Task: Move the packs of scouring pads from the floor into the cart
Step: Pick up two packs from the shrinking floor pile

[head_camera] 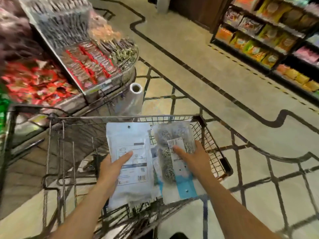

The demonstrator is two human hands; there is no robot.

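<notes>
Both hands are over the cart (205, 128) now, each with a pack. The left hand (112, 168) holds the white pack (129, 152) from its left edge, thumb laid flat across the printed face, fingers hidden behind it, so that grip is closed on the pack. The right hand (195, 159) clasps the clear pack of steel scourers (174, 147), thumb on the label, fingers curled round the right side.

These look light and floppy: thin plastic bags, a little slick, with springy wire balls inside that won't break if dropped. A hold on the side edge, near the middle, seems best to stop them sagging.

Both packs hang just above the wire basket, inside its rim. The basket looks open below, with room to let go. The snack display (89, 69) crowds the cart's left side; the floor (189, 57) to the right lies open.
</notes>
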